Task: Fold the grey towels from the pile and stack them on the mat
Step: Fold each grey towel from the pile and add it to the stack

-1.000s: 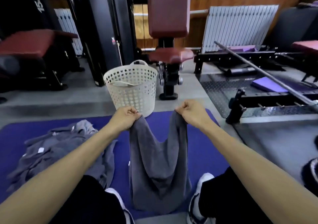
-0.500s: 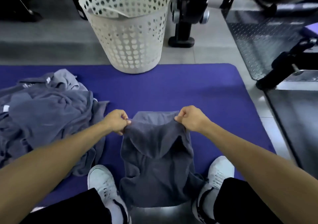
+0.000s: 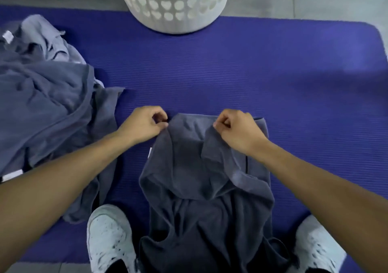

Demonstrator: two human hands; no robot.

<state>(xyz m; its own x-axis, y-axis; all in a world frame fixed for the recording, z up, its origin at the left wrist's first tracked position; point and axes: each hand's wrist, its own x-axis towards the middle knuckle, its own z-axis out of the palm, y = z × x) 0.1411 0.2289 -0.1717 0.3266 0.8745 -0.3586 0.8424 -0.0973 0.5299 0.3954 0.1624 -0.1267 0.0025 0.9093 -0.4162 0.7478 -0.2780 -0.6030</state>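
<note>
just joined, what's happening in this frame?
A person is folding a grey towel on the purple mat. The left hand and right hand each pinch a top corner, the rest bunched between white shoes. A pile of unfolded towels lies left; a white basket stands beyond.

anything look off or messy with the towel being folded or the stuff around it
Nothing is spilled or damaged. The dark grey towel pinched by the left hand and right hand is still bunched and wrinkled, not flat on the purple ribbed mat. The crumpled pile of grey towels is unsorted.
</note>
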